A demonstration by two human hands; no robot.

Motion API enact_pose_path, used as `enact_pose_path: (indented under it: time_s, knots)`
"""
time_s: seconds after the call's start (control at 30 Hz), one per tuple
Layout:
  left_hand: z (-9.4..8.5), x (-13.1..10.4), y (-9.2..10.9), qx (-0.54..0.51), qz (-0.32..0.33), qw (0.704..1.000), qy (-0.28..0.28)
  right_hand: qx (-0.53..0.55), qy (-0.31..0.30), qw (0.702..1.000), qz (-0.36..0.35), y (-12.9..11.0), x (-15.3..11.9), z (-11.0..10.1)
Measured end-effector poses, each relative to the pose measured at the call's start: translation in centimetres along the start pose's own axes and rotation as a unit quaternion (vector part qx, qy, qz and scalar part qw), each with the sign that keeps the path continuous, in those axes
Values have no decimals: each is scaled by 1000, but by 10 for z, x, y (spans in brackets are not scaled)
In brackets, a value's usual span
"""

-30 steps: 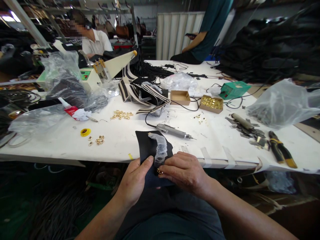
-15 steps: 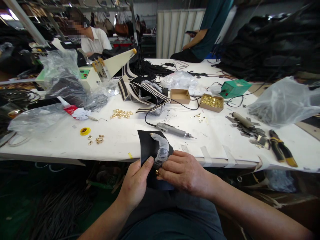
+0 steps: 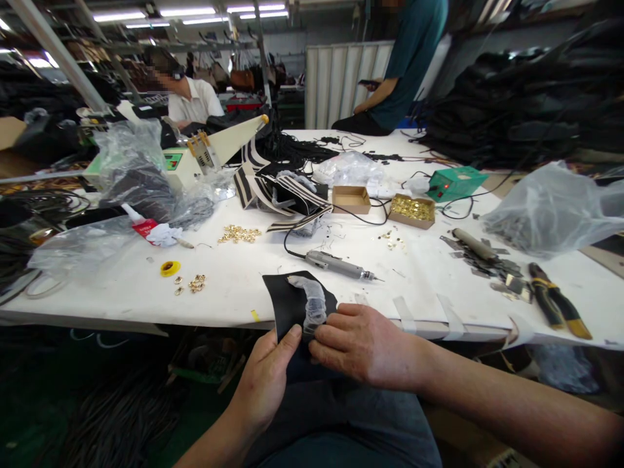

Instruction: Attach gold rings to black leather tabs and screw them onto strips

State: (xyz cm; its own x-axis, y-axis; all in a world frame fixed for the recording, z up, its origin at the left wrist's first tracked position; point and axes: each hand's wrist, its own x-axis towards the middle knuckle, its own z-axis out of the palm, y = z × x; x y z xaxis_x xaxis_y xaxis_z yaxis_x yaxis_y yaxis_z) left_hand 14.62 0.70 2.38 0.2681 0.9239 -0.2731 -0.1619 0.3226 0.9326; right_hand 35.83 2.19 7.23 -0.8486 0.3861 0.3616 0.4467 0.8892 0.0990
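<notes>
Black leather piece [image 3: 285, 305] pinched by left hand [image 3: 266, 380], right hand [image 3: 363, 344]

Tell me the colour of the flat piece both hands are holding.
Black: the flat piece held by the left hand and right hand, head view.

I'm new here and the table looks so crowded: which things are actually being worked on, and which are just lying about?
In hand:
left hand and right hand pinch the black leather piece, with its clear plastic wrap.

Lying about:
electric tool, pliers, box of gold fittings, loose gold rings, yellow tape roll.
</notes>
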Motion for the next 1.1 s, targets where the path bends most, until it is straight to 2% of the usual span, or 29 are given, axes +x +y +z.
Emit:
enact_pose_path:
  time_s: [0.27, 0.47, 0.6, 0.7, 0.9, 1.1]
  knots:
    - [10, 1, -2, -31, 30, 996, 75, 7, 65, 997, 37, -6, -2, 11]
    - [10, -2, -6, -12, 43, 993, 105, 15, 128, 985, 116, -18, -1, 23]
    - [14, -1, -7, -27, 68, 989, 130, 9, 166, 970, 179, -28, 4, 32]
    - [17, 1, -6, -44, 69, 986, 142, 8, 190, 961, 199, -31, 4, 37]
    - [16, 4, -1, -87, 59, 984, 142, 35, 197, 960, 196, -28, -5, 41]
    - [19, 7, 17, -159, 45, 978, 126, 66, 196, 957, 202, -35, -17, 39]
